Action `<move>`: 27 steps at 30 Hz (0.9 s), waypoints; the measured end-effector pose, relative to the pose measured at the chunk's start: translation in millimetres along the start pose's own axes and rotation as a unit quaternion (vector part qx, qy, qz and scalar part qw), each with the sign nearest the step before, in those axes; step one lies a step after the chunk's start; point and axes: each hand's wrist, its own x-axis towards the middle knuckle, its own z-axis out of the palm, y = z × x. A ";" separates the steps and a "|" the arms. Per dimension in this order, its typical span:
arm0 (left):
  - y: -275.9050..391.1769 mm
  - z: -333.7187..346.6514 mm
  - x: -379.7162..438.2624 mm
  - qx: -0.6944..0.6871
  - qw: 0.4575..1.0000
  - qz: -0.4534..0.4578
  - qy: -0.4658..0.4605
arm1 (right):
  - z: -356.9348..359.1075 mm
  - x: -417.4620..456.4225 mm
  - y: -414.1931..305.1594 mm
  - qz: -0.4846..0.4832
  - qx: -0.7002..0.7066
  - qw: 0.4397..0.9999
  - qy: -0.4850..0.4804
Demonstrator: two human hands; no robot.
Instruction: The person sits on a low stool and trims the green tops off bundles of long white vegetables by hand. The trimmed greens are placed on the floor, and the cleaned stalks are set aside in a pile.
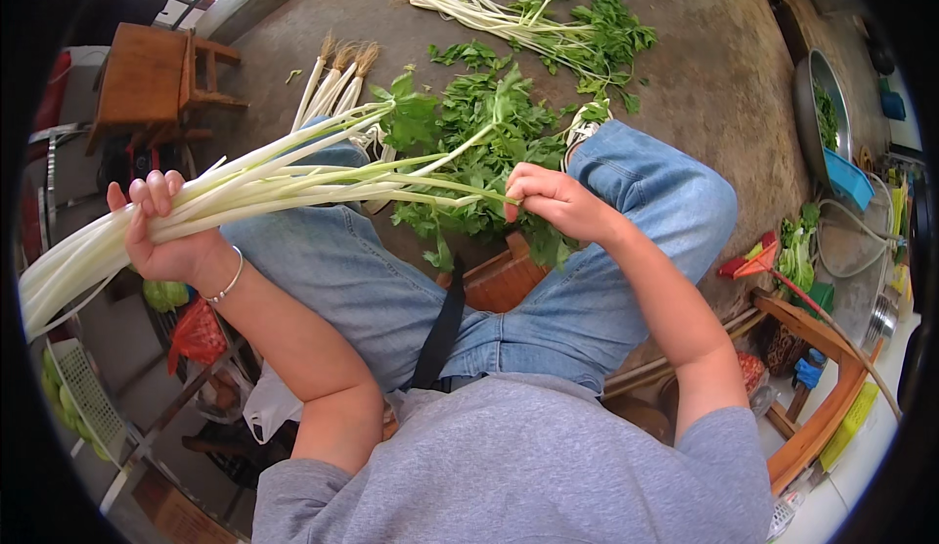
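Observation:
My left hand (169,228) is closed around a bunch of long pale celery stalks (279,192), which stretches from the far left to the middle over my knees. With fingers pinched together, my right hand (554,203) grips the green tip of one stalk of this bunch. A few leaves remain on some stalk ends. Beneath, between my feet, lies a heap of celery leaves (484,118). Bare stalks with roots (337,78) lie on the floor beyond my left knee. Farther off, more celery stalks (484,12) lie with roots and leaves on.
A wooden stool (143,74) stands at the upper left. At the left are a red plastic bag (199,333) and a white perforated basket (92,397). On the right are a metal basin (805,111) holding greens, a blue plastic container (849,177) and a wooden chair frame (832,434).

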 end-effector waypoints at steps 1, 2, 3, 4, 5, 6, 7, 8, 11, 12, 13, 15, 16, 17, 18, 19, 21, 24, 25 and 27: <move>0.1 -0.5 0.2 -0.005 1.000 0.000 0.002 | -0.4 -1.2 -1.6 -0.002 0.039 0.999 0.000; 0.0 -0.3 0.5 -0.009 1.000 0.000 0.004 | -3.5 -4.0 -2.6 0.015 0.047 0.999 -0.016; -0.2 -0.1 0.5 -0.008 1.000 0.001 0.006 | -7.6 -6.3 -8.7 0.088 0.076 0.992 -0.045; 0.3 -0.4 0.7 -0.005 1.000 0.003 0.008 | -12.4 -7.1 -19.0 0.160 0.106 0.979 -0.075; 1.0 -0.6 0.8 -0.001 1.000 0.004 0.011 | -16.2 -7.2 -27.3 0.230 0.135 0.958 -0.105; 0.4 0.7 0.7 0.002 1.000 0.006 0.022 | -19.8 -7.9 -32.0 0.218 0.046 0.966 -0.135; 0.3 2.3 0.3 0.006 0.999 0.008 0.033 | -19.2 -9.7 -31.1 0.162 -0.038 0.979 -0.114; 0.4 3.3 -0.2 0.010 0.999 0.009 0.044 | -17.0 -12.4 -29.2 0.105 -0.123 0.983 -0.092; 1.6 0.7 -1.4 -0.018 0.999 -0.013 0.031 | -15.0 -14.2 -26.0 0.012 -0.283 0.959 -0.016; -0.3 2.8 -1.9 -0.029 0.999 -0.023 0.026 | -19.0 -9.2 -25.4 0.037 -0.281 0.959 0.014; -3.1 6.4 -3.1 -0.040 0.998 -0.033 0.020 | -23.5 -4.4 -24.5 0.061 -0.278 0.958 0.044; -2.3 7.7 -2.1 -0.046 0.998 -0.036 0.017 | -33.3 -2.9 7.7 0.053 -0.300 0.937 0.172; -1.3 4.1 1.1 -0.047 0.998 -0.032 0.016 | -44.6 -11.0 30.2 0.114 -0.217 0.939 0.242; -1.4 1.8 4.9 -0.049 0.998 -0.025 0.016 | -58.3 -16.1 43.7 0.170 -0.133 0.927 0.307; -0.9 -1.1 4.7 -0.056 0.998 -0.026 0.017 | -62.5 -18.2 44.3 0.178 -0.126 0.922 0.318; -0.7 -3.5 4.4 -0.063 0.997 -0.029 0.018 | -66.0 -20.4 44.9 0.187 -0.120 0.917 0.330; 0.5 -6.4 3.5 -0.068 0.997 -0.030 0.027 | -67.6 -21.9 40.7 0.194 -0.120 0.922 0.313; 3.6 -7.4 2.9 -0.066 0.997 -0.028 0.037 | -64.3 -15.8 20.4 0.213 -0.119 0.959 0.143; 3.7 -8.3 3.7 -0.059 0.997 -0.025 0.041 | -51.5 -16.4 9.6 0.169 -0.267 0.941 0.123; 4.8 -9.7 3.7 -0.045 0.998 -0.018 0.048 | -30.1 -5.9 4.3 0.074 -0.360 0.922 0.119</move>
